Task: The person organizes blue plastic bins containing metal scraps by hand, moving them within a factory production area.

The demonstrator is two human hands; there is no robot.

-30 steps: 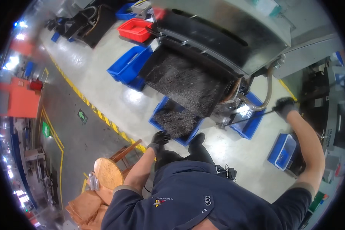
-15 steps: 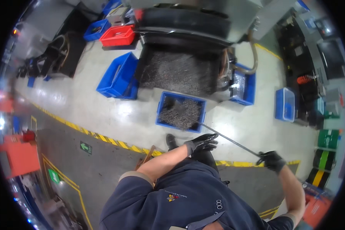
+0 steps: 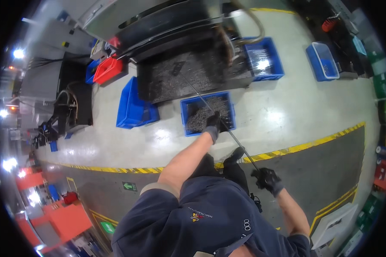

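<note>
A long thin metal rod with a small dark flat head, a long-handled scraper (image 3: 240, 144), slants from lower right to upper left. My left hand (image 3: 214, 124), in a black glove, is closed round its middle, above the near blue bin. My right hand (image 3: 268, 180), also gloved in black, is closed on the rear end of the handle. The scraper's head rests on metal chips in a wide dark machine tray (image 3: 148, 92). Below the tray's front edge stands a blue bin (image 3: 185, 112), heaped with grey metal chips. My left hand hides part of the bin's near side.
A tall blue bin (image 3: 128, 105) stands left of the tray, with a red crate (image 3: 108, 70) beyond it. Another blue bin (image 3: 275, 60), holding shiny contents, sits at the tray's right. Farther right is a blue-and-white tub (image 3: 323, 61). Yellow-black floor tape (image 3: 146, 170) runs behind my feet.
My left hand, earlier open and off the handle, now grips it. The scraper's head has moved from the chip-filled bin up into the tray. My right hand has come inward, and the view has turned.
</note>
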